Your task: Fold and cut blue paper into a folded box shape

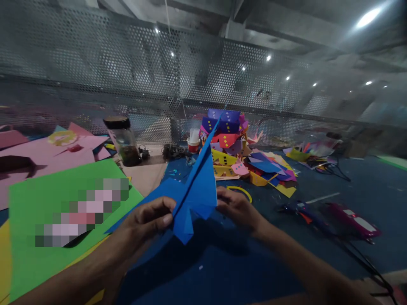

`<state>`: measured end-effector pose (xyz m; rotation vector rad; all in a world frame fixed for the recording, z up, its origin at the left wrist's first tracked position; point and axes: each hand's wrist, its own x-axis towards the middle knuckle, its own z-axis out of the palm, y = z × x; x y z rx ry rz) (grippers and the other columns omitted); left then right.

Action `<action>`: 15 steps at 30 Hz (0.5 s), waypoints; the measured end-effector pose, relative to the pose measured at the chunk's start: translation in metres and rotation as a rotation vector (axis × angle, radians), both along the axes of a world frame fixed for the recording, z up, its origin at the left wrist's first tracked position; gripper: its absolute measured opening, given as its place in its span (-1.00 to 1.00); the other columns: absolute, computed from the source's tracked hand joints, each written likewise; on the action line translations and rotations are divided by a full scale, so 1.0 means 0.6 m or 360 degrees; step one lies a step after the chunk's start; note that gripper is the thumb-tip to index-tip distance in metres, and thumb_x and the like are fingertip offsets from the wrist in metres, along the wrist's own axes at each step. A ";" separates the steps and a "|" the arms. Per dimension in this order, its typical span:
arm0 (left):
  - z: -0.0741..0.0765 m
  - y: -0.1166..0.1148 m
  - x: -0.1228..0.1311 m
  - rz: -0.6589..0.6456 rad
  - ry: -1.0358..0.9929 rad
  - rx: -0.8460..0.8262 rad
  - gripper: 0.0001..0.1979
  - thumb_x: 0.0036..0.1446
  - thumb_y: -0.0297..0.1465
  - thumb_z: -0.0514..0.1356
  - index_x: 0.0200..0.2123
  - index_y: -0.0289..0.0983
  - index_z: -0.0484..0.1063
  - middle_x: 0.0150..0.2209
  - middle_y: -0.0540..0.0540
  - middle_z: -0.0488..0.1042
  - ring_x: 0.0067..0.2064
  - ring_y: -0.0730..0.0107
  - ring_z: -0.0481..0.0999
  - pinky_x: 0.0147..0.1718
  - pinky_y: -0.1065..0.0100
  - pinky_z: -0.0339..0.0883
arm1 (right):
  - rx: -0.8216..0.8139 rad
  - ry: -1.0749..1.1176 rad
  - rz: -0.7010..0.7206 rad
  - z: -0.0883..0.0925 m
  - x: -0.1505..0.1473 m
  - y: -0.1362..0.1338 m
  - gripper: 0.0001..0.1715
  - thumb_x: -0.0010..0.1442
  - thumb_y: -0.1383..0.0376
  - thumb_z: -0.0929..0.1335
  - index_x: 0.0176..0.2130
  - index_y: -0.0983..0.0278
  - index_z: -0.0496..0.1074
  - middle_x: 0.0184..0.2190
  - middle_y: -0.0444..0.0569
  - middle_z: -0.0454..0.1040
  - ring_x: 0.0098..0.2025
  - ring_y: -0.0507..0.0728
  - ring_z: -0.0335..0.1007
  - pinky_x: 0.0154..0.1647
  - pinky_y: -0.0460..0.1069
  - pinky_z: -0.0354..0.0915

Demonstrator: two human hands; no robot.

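A folded sheet of blue paper (201,182) stands up between my two hands, its long narrow point reaching up and away. My left hand (152,216) pinches its lower left edge between thumb and fingers. On the other side, my right hand (237,207) has its fingers closed on the paper's right edge. Creased flaps hang at the bottom of the paper, above the dark blue table (216,275). A flat blue sheet (159,190) lies behind my left hand, partly covered by it.
Green paper (41,203) lies at left, near a lidded jar (127,142). Folded paper pieces (225,140) are stacked at the back, beside loose coloured scraps (270,167). A yellow ring (243,190) sits beyond my right hand. At right lie a corded blue tool (305,214) and a magenta device (352,220).
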<state>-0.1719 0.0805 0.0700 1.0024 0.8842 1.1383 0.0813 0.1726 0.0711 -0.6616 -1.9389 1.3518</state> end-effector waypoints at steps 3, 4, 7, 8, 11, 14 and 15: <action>-0.014 -0.003 0.026 -0.0215 -0.0259 -0.0116 -0.84 0.12 -0.33 0.43 -0.27 -0.25 0.57 -0.39 -0.03 0.50 -0.36 0.46 0.43 -0.35 0.50 0.30 | 0.0096 0.0067 0.0151 -0.008 -0.015 -0.026 -0.67 0.33 0.07 0.40 -0.01 0.15 0.59 0.02 0.01 0.55 0.06 0.20 0.44 0.05 0.06 0.32; -0.020 -0.004 0.032 -0.0232 -0.0286 -0.0163 -0.84 0.12 -0.36 0.43 -0.26 -0.28 0.58 -0.38 -0.04 0.50 -0.35 0.47 0.43 -0.33 0.50 0.30 | 0.0089 0.0091 0.0168 -0.012 -0.018 -0.032 -0.68 0.33 0.08 0.40 -0.02 0.16 0.60 0.00 0.01 0.55 0.05 0.20 0.44 0.02 0.06 0.33; -0.035 -0.007 0.042 -0.0266 -0.0349 -0.0241 -0.76 0.08 -0.38 0.46 -0.18 -0.32 0.60 -0.32 -0.08 0.53 -0.34 0.47 0.43 -0.33 0.50 0.30 | 0.0024 0.0144 0.0182 -0.020 -0.029 -0.044 -0.72 0.28 0.08 0.44 -0.10 0.16 0.61 -0.06 0.02 0.56 -0.02 0.20 0.46 -0.04 0.06 0.35; -0.038 -0.008 0.043 -0.0285 -0.0354 -0.0260 -0.74 0.08 -0.38 0.46 -0.16 -0.32 0.60 -0.30 -0.09 0.54 -0.34 0.47 0.44 -0.33 0.50 0.30 | -0.0003 0.0157 0.0186 -0.021 -0.032 -0.048 -0.73 0.26 0.07 0.45 -0.14 0.16 0.61 -0.07 0.02 0.56 -0.02 0.21 0.46 -0.03 0.07 0.36; -0.038 -0.013 0.047 -0.0348 -0.0355 -0.0292 -0.81 0.11 -0.40 0.44 -0.20 -0.31 0.62 -0.33 -0.08 0.56 -0.33 0.46 0.46 -0.32 0.50 0.30 | -0.0128 0.0213 0.0166 -0.019 -0.036 -0.055 -0.70 0.21 0.02 0.47 -0.25 0.20 0.59 -0.11 0.03 0.53 0.00 0.22 0.44 -0.01 0.07 0.35; -0.024 -0.019 0.051 -0.0349 -0.0314 -0.0311 -0.85 0.13 -0.42 0.41 -0.21 -0.28 0.63 -0.28 -0.11 0.61 -0.29 0.36 0.54 -0.26 0.43 0.36 | -0.0301 0.0229 0.0166 -0.010 -0.032 -0.055 -0.67 0.17 0.03 0.50 -0.30 0.24 0.52 -0.21 -0.04 0.49 -0.12 0.14 0.43 -0.04 0.02 0.34; -0.019 -0.021 0.051 -0.0336 -0.0293 -0.0303 -0.83 0.14 -0.43 0.40 -0.17 -0.26 0.64 -0.24 -0.12 0.63 -0.26 0.31 0.57 -0.22 0.38 0.39 | -0.0353 0.0214 0.0148 -0.005 -0.029 -0.053 -0.67 0.16 0.05 0.51 -0.30 0.24 0.49 -0.26 -0.09 0.47 -0.18 0.09 0.41 -0.08 -0.01 0.33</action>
